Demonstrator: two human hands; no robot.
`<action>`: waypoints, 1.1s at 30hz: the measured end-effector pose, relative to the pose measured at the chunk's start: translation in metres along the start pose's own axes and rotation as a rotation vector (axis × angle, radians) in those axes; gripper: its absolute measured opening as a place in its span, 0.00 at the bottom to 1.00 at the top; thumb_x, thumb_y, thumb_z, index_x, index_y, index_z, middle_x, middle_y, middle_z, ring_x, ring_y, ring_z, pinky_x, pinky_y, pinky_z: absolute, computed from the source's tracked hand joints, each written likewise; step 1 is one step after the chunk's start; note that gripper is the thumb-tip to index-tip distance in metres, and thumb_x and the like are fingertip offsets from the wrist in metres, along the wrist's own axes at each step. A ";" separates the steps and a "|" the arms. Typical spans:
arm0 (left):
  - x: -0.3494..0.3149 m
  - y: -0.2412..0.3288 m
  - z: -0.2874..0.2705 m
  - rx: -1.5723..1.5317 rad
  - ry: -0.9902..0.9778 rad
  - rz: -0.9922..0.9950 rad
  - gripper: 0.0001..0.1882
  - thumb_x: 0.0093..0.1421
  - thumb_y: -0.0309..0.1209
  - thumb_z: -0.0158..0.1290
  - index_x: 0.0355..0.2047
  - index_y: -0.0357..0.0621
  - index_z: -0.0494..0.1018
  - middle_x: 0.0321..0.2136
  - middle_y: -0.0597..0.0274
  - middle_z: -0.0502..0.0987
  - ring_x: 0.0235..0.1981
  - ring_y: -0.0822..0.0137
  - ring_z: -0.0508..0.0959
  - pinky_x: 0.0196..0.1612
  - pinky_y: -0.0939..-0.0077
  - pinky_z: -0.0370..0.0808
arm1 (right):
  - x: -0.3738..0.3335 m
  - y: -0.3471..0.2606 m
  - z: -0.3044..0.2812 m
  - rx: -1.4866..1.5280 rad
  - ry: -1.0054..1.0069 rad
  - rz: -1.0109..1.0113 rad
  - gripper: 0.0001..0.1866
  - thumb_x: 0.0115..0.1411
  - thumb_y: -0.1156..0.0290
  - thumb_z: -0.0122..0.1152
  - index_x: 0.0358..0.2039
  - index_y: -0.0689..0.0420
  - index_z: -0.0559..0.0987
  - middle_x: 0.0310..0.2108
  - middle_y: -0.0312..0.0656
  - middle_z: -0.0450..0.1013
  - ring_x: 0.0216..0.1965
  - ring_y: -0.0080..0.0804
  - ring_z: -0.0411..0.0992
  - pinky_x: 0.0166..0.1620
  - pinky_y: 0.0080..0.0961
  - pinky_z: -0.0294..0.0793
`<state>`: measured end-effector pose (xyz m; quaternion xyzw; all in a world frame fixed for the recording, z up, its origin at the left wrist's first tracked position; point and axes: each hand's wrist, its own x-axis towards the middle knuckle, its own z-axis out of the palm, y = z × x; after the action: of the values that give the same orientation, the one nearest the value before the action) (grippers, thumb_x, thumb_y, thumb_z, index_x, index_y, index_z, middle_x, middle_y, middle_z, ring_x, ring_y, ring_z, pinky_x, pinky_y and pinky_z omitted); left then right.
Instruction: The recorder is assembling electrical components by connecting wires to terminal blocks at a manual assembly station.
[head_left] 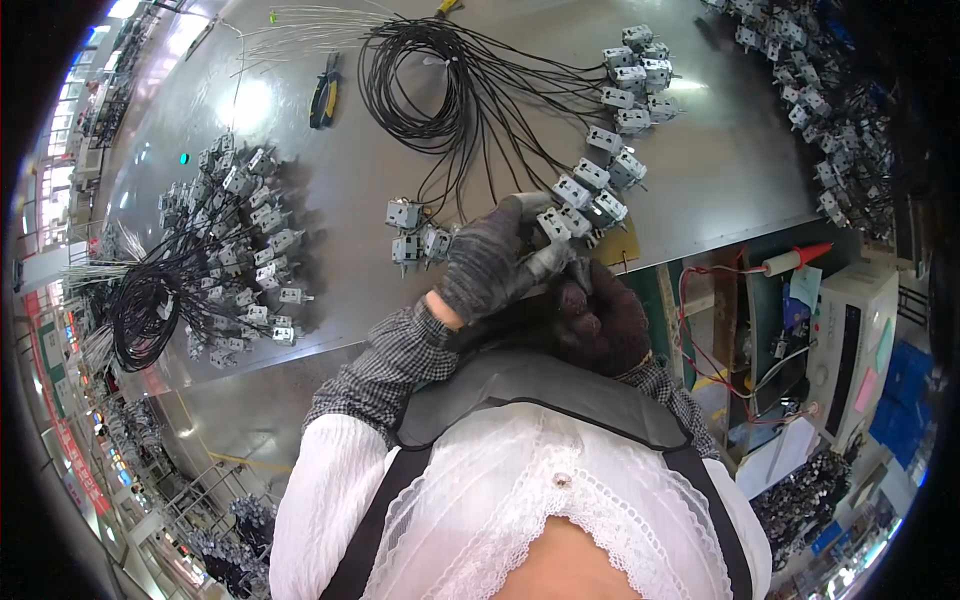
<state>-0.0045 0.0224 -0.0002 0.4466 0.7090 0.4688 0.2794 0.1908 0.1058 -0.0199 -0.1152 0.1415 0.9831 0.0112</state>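
My left hand [488,258], in a dark grey knit glove with pale fingertips, reaches to the table's front edge. Its fingers are closed on a small grey metal box-shaped part [553,226] at the near end of a cluster. My right hand [608,315], in a dark maroon glove, is curled just below that cluster, close to the left fingertips. Whatever it grips is hidden. Beside the hands lie several like metal parts [592,174], with thin black cables running back to a large coil [425,95]. A few more metal parts [404,214] sit left of my left hand.
Yellow-and-black pliers [325,92] lie on the metal table [330,180]. Another cabled bundle [240,215] is at left, and a large pile [835,120] at far right. Right of me stand a pale instrument box [850,335] and a red probe [798,259] with a red wire.
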 end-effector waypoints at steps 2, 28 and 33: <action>-0.012 0.008 -0.018 -0.025 -0.079 -0.065 0.42 0.58 0.50 0.69 0.65 0.40 0.67 0.48 0.48 0.82 0.48 0.53 0.84 0.57 0.56 0.79 | 0.002 0.011 0.011 -1.223 0.469 -0.450 0.20 0.74 0.54 0.57 0.54 0.57 0.76 0.38 0.41 0.78 0.34 0.31 0.75 0.40 0.29 0.78; 0.014 -0.022 -0.032 0.477 -0.183 0.175 0.16 0.67 0.44 0.61 0.44 0.46 0.84 0.27 0.56 0.85 0.28 0.58 0.85 0.36 0.63 0.80 | 0.006 -0.019 0.042 -1.822 0.499 -0.467 0.14 0.69 0.66 0.63 0.50 0.61 0.80 0.38 0.42 0.79 0.39 0.29 0.78 0.42 0.32 0.77; 0.022 -0.002 -0.022 0.714 -0.280 0.095 0.21 0.67 0.52 0.59 0.39 0.45 0.85 0.26 0.55 0.84 0.28 0.56 0.85 0.37 0.60 0.79 | 0.011 0.000 0.031 -2.132 0.414 -0.720 0.12 0.64 0.71 0.67 0.47 0.59 0.81 0.36 0.47 0.79 0.38 0.40 0.80 0.42 0.36 0.77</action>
<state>-0.0325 0.0327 0.0073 0.6079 0.7610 0.1394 0.1784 0.1727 0.1145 0.0068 -0.2596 -0.8064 0.5049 0.1653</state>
